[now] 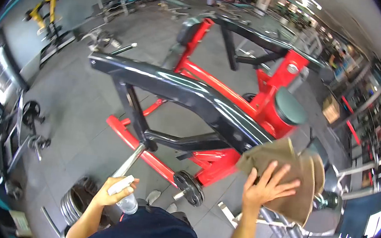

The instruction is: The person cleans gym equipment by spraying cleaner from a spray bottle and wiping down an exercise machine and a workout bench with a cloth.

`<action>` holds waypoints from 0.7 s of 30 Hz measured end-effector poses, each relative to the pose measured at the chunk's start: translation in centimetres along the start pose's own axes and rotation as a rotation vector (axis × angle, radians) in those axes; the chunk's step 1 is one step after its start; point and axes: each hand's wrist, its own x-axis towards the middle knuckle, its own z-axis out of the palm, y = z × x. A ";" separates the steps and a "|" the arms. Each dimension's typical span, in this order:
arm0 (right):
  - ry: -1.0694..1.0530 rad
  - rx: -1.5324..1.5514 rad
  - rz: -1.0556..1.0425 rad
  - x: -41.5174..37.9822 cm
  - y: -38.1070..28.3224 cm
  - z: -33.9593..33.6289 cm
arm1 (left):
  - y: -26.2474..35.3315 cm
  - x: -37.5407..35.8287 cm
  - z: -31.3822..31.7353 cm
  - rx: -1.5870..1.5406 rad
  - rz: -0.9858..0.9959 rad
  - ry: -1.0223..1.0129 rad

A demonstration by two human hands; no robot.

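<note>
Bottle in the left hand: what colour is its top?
White; the bottle top shows best in the head view, the only one.

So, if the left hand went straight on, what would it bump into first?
Probably the shiny silver metal tube joined to the glossy black metal frame. In the picture it lies just past the left hand, which holds a clear bottle with a white top. Depth is unclear.

- Bottle (128, 203): clear body, white spray top, tilted in the grip of the left hand (109, 194).
- Cloth (291, 199): brown, folded and bent, blurred at its right edge, under the spread fingers of the right hand (264, 191). It overlaps the near end of the exercise machine's (215, 108) black beam; contact there is unclear.
</note>
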 end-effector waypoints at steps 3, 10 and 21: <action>-0.205 0.128 -0.334 4.9 -1.1 -0.2 | -2.1 -3.3 -0.7 -0.024 -0.021 0.096; -0.521 0.260 -0.490 11.5 -4.3 -1.5 | -4.7 -5.7 0.1 -0.220 -0.180 0.263; -0.519 -0.028 -0.591 12.7 -12.0 1.2 | -10.6 -5.8 -9.7 -0.278 -0.163 0.282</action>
